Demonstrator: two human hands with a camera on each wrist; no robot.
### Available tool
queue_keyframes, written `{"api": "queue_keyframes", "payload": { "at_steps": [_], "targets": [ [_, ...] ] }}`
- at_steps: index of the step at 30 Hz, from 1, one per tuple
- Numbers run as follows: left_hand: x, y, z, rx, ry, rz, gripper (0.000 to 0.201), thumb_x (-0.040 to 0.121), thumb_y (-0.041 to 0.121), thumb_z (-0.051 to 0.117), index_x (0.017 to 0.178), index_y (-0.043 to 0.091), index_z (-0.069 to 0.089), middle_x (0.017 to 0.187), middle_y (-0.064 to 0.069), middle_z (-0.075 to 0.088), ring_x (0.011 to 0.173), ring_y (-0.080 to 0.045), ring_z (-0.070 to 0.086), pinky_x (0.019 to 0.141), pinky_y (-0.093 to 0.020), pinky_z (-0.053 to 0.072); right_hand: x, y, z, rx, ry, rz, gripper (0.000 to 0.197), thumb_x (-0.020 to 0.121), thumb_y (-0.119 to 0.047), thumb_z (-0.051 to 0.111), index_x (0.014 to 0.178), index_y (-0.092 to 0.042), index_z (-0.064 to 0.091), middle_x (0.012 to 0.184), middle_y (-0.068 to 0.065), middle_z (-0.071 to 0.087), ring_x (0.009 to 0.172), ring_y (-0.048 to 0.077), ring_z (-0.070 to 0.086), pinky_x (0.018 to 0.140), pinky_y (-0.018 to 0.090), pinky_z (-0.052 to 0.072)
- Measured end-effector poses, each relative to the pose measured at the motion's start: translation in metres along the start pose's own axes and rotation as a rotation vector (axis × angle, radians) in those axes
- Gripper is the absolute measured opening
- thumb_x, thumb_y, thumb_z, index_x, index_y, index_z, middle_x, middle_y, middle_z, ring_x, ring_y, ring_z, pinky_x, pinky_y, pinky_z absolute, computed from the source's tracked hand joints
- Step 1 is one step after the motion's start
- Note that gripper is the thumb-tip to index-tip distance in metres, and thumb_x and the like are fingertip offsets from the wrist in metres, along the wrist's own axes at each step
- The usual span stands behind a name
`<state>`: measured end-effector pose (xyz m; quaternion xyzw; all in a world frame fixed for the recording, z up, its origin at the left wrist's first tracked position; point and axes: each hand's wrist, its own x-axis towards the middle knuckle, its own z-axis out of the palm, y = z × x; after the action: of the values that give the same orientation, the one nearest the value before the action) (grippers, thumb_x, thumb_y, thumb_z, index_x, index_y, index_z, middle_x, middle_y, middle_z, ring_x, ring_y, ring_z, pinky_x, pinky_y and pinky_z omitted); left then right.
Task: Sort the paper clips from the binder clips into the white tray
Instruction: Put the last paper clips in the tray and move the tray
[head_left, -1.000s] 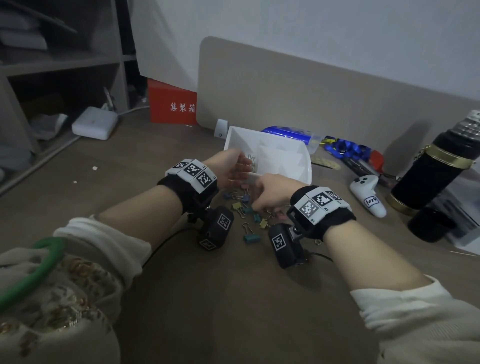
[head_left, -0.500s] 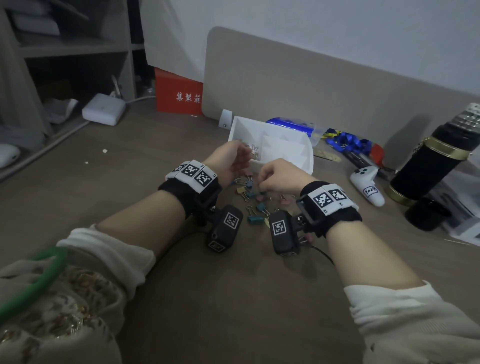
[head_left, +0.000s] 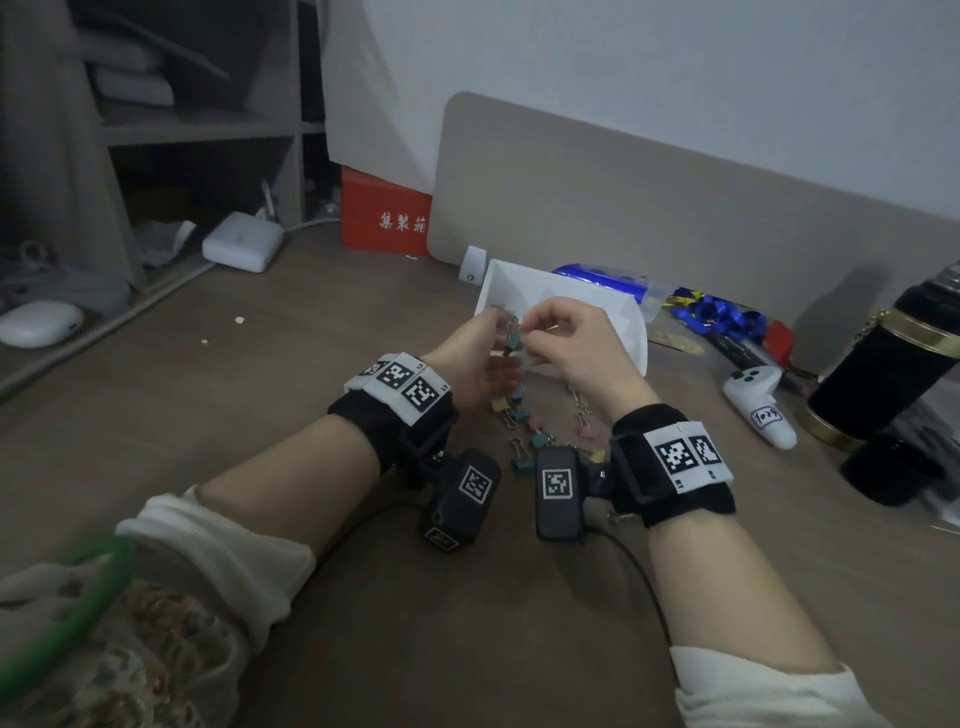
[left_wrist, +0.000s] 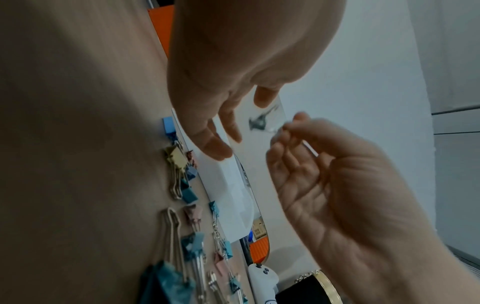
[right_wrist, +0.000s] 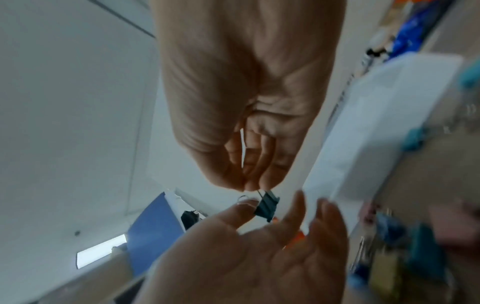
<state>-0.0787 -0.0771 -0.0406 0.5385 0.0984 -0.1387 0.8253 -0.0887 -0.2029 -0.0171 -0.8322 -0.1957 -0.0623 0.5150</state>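
Both hands hover together over the near-left corner of the white tray. My right hand pinches the wire handle of a teal binder clip, seen dangling below its fingertips in the right wrist view. My left hand is spread and relaxed, with its thumb touching the side of the clip. In the left wrist view the clip is a blur between the two hands. A pile of coloured binder clips lies on the table under the hands. Some grey wire clips show in the tray's left end.
A white controller and a black flask stand to the right. Blue lanyards lie behind the tray by a beige board. A red box and a white adapter sit at the back left.
Both hands rose from the pile of clips toward the tray's near-left corner. The right hand came up with a teal binder clip, and the left hand met it there.
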Motion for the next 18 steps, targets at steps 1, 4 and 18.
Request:
{"api": "queue_keyframes", "payload": {
  "at_steps": [1, 4, 18],
  "targets": [
    [0.000, 0.000, 0.000, 0.003, -0.029, -0.007, 0.020, 0.092, 0.023, 0.041, 0.081, 0.011, 0.052, 0.071, -0.007, 0.053, 0.061, -0.019, 0.050, 0.053, -0.026, 0.040, 0.000, -0.001, 0.003, 0.026, -0.018, -0.008, 0.014, 0.085, 0.003, 0.059, 0.082, -0.010, 0.063, 0.083, 0.004, 0.060, 0.064, 0.008, 0.060, 0.065, 0.024, 0.054],
    [0.003, 0.000, -0.004, -0.038, -0.065, -0.019, 0.020, 0.093, 0.014, 0.033, 0.080, 0.012, 0.048, 0.065, -0.004, 0.046, 0.049, -0.014, 0.044, 0.042, -0.018, 0.031, -0.002, 0.002, 0.010, 0.044, -0.075, 0.010, 0.010, 0.088, 0.001, 0.060, 0.095, -0.004, 0.064, 0.090, 0.002, 0.063, 0.060, 0.005, 0.061, 0.062, 0.020, 0.053],
    [0.010, 0.015, -0.037, -0.136, 0.080, -0.067, 0.024, 0.094, 0.016, 0.037, 0.074, 0.010, 0.048, 0.062, 0.001, 0.034, 0.041, -0.008, 0.022, 0.032, -0.016, 0.020, 0.028, 0.044, 0.024, -0.539, -0.332, 0.124, 0.047, 0.082, -0.043, 0.066, 0.123, -0.025, 0.057, 0.115, 0.000, 0.053, 0.103, 0.022, 0.058, 0.064, 0.031, 0.055]
  ]
}}
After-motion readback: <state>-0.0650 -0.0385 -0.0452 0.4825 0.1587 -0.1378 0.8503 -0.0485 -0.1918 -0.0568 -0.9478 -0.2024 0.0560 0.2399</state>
